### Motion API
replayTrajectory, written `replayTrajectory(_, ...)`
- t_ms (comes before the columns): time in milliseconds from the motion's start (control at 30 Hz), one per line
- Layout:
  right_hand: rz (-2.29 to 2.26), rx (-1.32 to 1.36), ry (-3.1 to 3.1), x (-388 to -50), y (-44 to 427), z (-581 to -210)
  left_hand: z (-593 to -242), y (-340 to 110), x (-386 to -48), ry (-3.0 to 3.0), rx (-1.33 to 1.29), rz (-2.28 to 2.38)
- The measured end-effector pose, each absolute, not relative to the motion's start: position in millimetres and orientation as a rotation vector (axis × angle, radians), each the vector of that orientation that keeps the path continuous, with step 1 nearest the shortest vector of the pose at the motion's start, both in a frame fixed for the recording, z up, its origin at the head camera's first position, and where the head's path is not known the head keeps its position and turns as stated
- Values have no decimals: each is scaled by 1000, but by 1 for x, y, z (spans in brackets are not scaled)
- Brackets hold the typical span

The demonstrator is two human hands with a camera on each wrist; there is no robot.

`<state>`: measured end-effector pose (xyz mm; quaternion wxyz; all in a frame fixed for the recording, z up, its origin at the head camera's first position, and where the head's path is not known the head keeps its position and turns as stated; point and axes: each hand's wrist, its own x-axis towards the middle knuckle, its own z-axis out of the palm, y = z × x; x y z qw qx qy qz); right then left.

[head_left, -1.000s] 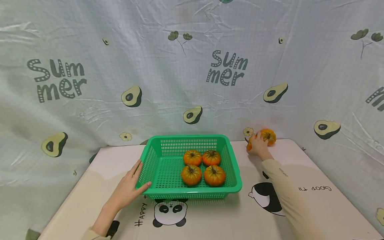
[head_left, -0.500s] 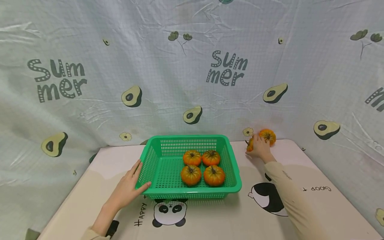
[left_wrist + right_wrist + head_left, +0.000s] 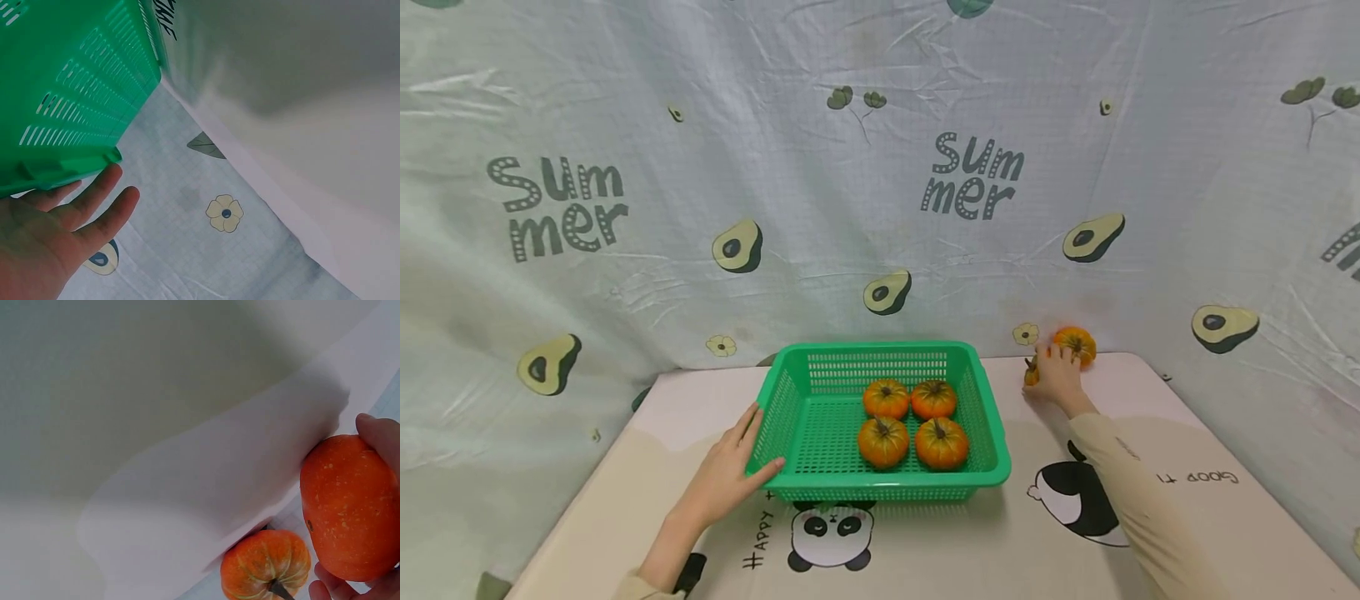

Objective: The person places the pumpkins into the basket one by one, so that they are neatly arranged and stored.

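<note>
A green plastic basket (image 3: 880, 478) stands at the middle of the table, with several small orange pumpkins (image 3: 883, 442) in its right half. My left hand (image 3: 718, 479) rests on the basket's left rim near the front corner, fingers extended and spread. At the far right of the table, my right hand (image 3: 1062, 379) grips another pumpkin (image 3: 350, 506) between thumb and fingers; the hand hides most of it in the head view. Right beside that hand lies one more pumpkin (image 3: 1077, 346), its stem visible in the right wrist view.
The light table (image 3: 985, 554) carries printed panda drawings. A pale cloth (image 3: 820, 208) with avocado prints hangs behind the table's back edge and along its sides.
My right hand has shifted slightly rightward and turned around the pumpkin, which shows less now. The left hand stays on the rim. The head view has shifted slightly.
</note>
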<state>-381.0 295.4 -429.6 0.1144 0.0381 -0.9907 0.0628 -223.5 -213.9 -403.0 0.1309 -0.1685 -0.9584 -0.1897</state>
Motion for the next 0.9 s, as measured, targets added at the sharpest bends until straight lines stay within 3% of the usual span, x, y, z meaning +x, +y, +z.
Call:
replayTrajectory(467, 266, 107, -2901, -373, 300, -433, -403, -214, -223, -2776, -488, -546)
replayTrajectory(900, 287, 262, -2780, -363, 284, -412, -404, -213, -224, -2769, -488, -565)
